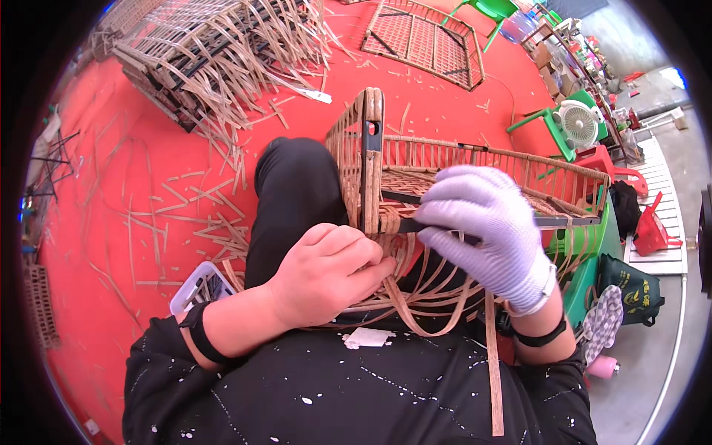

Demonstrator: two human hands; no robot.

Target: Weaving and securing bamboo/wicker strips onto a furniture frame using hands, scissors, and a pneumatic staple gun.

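A woven rattan frame [475, 157] with upright slats and a dark inner bar rests on my lap, its tall end post [372, 159] closest to my left side. My bare left hand [326, 273] is closed, its thumb and fingers pinching a flat rattan strip [400, 304] just below the post's foot. In a pale lilac knitted glove, my right hand [486, 222] grips the black bar [406, 225] between thumb and fingers. Wound strips wrap the bar beside the post. Several loose strips loop under both hands, and one long strip [494, 371] hangs across my shirt.
A stack of rattan panels [215, 59] with loose strip ends stands at the far left. Another panel [424, 43] lies on the red floor [96, 245], among offcuts. A plastic tub [199, 288] sits by my left elbow. At right are a fan [577, 124] and green chairs.
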